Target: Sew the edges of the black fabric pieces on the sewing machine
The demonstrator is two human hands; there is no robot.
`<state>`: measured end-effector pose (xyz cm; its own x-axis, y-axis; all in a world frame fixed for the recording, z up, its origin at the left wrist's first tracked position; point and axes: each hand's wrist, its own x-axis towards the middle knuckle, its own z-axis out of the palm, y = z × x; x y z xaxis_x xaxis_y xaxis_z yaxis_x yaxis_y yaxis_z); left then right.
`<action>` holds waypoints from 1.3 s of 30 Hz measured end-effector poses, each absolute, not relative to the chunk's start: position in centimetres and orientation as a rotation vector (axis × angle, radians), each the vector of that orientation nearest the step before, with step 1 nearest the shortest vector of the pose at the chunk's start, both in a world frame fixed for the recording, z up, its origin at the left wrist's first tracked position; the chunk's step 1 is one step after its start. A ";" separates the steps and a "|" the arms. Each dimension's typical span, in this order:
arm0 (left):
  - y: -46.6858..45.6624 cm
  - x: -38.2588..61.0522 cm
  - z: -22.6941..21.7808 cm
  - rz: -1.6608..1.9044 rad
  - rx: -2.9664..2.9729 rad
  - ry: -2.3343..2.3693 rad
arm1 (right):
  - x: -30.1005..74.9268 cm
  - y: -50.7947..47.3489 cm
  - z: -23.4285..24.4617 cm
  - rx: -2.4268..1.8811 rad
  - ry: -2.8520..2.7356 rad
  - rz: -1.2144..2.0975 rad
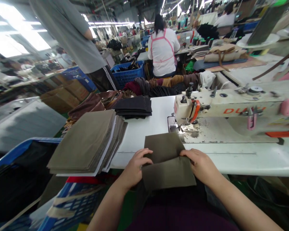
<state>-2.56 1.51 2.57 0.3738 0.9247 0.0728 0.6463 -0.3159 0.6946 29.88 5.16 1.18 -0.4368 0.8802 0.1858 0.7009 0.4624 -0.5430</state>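
An olive-brown fabric piece (168, 176) with a fold across its middle lies partly on the table's front edge and partly over my lap. My left hand (137, 165) grips its left side near the fold, thumb and fingers closed on the cloth. On the opposite side, my right hand (198, 162) pinches the right edge at the same fold. Just beyond the cloth stands a sewing machine (207, 104), its presser foot area close to the fabric's far edge. To the left rises a stack of olive fabric pieces (84, 138) with white layers between.
Dark folded fabric (133, 107) lies behind the stack on the white table (158, 106). A blue basket (69, 199) holding cloth stands at lower left. One person (69, 35) stands at left; another (163, 48) sits ahead. Garments (156, 85) line the table's far edge.
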 end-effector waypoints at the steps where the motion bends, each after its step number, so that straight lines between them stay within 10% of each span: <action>1: 1.8 -2.4 2.0 0.698 2.023 1.403 | 29.9 5.1 1.2 -1.385 -2.240 0.613; 13: 5.3 1.2 2.4 0.897 2.155 1.916 | 27.9 4.9 1.2 -1.702 -2.157 0.501; 39: 14.6 9.5 2.5 0.018 2.517 1.766 | 28.3 4.9 1.2 -1.699 -2.208 0.376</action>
